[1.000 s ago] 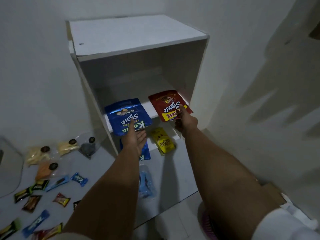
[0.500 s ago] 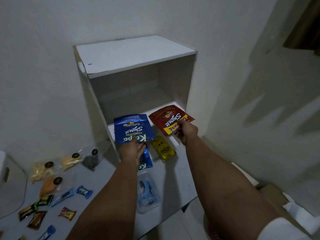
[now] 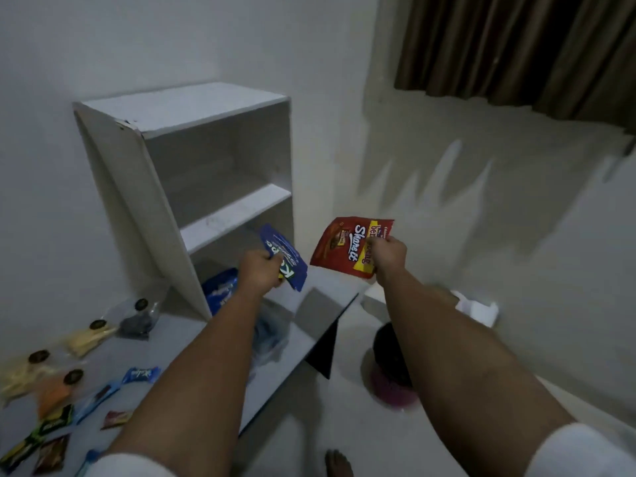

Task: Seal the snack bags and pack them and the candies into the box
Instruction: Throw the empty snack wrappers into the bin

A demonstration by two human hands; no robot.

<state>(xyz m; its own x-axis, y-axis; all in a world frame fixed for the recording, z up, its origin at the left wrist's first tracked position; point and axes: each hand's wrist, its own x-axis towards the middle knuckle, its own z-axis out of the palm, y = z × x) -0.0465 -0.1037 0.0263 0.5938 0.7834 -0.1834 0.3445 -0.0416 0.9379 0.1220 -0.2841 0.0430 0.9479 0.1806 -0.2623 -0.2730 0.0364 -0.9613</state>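
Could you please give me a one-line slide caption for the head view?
Left hand holds a blue snack bag, right hand a red one, before the white shelf unit.

**Two snack bags held, candies loose on table**

Blue snack bag (image 3: 284,261) gripped in left hand's fingers (image 3: 272,261), tilted, edge toward camera. Red snack bag (image 3: 347,247) pinched at its right edge by right hand's fingers (image 3: 383,244), front facing camera. Wrapped candies (image 3: 99,399) scattered flat, well left of both hands.
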